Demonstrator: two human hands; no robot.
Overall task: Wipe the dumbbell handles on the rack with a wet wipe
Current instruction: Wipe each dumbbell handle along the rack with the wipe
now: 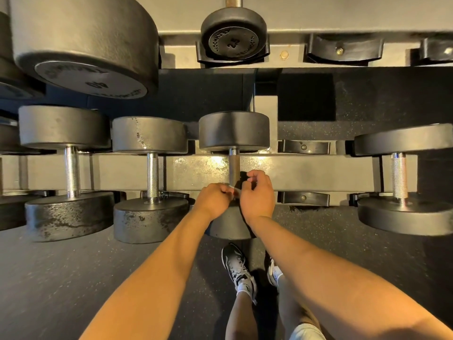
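Broadly, we see the dark speckled floor (61,278) spreading below and on both sides of the centre dumbbell (234,131). The grey rack (196,173) carries that dumbbell on its lower tier, its rail passing under the handle. Up and to the left of the centre dumbbell sits the biggest weight, a dumbbell marked 40 (83,45), on the upper tier. Just left of the centre dumbbell rests a second lower-tier dumbbell (149,134), and further left a third dumbbell (62,127), both with bright knurled handles. Well to the right of it lies another dumbbell (404,141), and between the two we see black cradles (305,146) holding no weight. Directly above the centre dumbbell, on the upper tier, sits a small dumbbell marked 2.5 (232,38). Our two bare forearms reach up to the near end of the centre dumbbell's handle (234,165), which looks darker than its neighbours' handles. The left hand (215,198) and the right hand (257,195) are close together there, fingers curled, each pinching the wet wipe (236,191) at that near end. Below the centre dumbbell's near head, black-and-white shoes (236,266) stand on the floor. Only a small white scrap of the wipe shows between the hands.
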